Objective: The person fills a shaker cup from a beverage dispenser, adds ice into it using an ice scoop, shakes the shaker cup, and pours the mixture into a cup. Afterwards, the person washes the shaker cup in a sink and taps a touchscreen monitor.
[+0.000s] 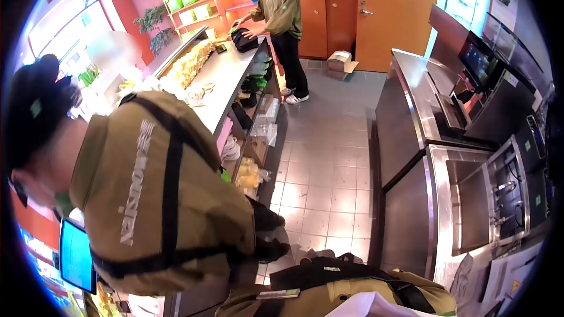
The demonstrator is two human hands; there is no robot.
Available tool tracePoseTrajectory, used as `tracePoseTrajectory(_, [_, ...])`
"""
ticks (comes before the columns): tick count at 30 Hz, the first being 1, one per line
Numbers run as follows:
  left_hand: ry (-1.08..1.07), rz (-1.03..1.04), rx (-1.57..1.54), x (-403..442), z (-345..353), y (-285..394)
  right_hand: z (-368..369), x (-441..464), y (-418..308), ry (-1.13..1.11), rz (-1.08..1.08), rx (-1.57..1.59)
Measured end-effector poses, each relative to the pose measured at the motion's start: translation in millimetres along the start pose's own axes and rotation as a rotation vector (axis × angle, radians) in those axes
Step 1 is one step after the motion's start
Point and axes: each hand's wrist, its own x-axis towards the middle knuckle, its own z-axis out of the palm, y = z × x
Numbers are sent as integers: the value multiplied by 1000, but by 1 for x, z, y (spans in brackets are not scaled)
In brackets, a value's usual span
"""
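Note:
Neither of my hands shows in the head view. At the bottom edge is the front of my own olive jacket (358,289) with dark straps and a small name tag (278,294). A white sheet or cloth (376,306) lies across its lower part; what holds it, if anything, is out of sight. Close on my left, a co-worker in an olive jacket (205,199) and black cap leans toward the counter, hands hidden. At the counter's far end, another person (282,12) has both hands on a black bag (244,40).
A long counter (226,76) with stocked shelves beneath runs along the left. To the right stand a steel worktop (411,82), a sink (467,205) and a screen (477,60). Between them stretches a tiled floor (329,158), with an opened cardboard box (339,66) near the orange door (393,17).

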Motion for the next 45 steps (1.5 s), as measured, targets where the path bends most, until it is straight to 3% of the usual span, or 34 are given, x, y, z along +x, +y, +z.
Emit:
tracePoseTrajectory(3, [-21,-73,-66,26,-8,6,-13,23,-38,35,17,-73])
tracePoseTrajectory(9, [13,6,-217,85,-14,102,-54,113,-136,-4,-16,-375])
tracePoseTrajectory(13, [91,118,-343,115,-33,193,-72,181,-223,-72,-154,-705])
tracePoseTrajectory(16, [166,219,-462,140,-34,238,-61,231,-293,-124,-383,-1040])
tracePoseTrajectory(19, [232,344,-548,174,-20,239,-39,233,-371,-128,-287,-786])
tracePoseTrajectory(20, [257,389,-572,190,-10,233,-33,240,-387,-142,-260,-829])
tracePoseTrajectory(22, [233,241,-578,186,-52,244,-20,276,-418,-164,-342,-965])
tracePoseTrajectory(26, [225,78,-599,185,-131,253,27,303,-492,-158,-375,-917])
tracePoseTrajectory(35, [346,221,-578,180,-319,235,172,326,-658,-235,-476,-1063])
tracePoseTrajectory(37, [385,284,-577,174,-357,235,206,329,-689,-156,-771,-1016])
tracePoseTrajectory(39, [412,332,-591,167,-383,236,240,320,-720,-173,-813,-930])
tracePoseTrajectory(45, [452,344,-752,137,-418,224,334,258,-804,-535,-1064,-686])
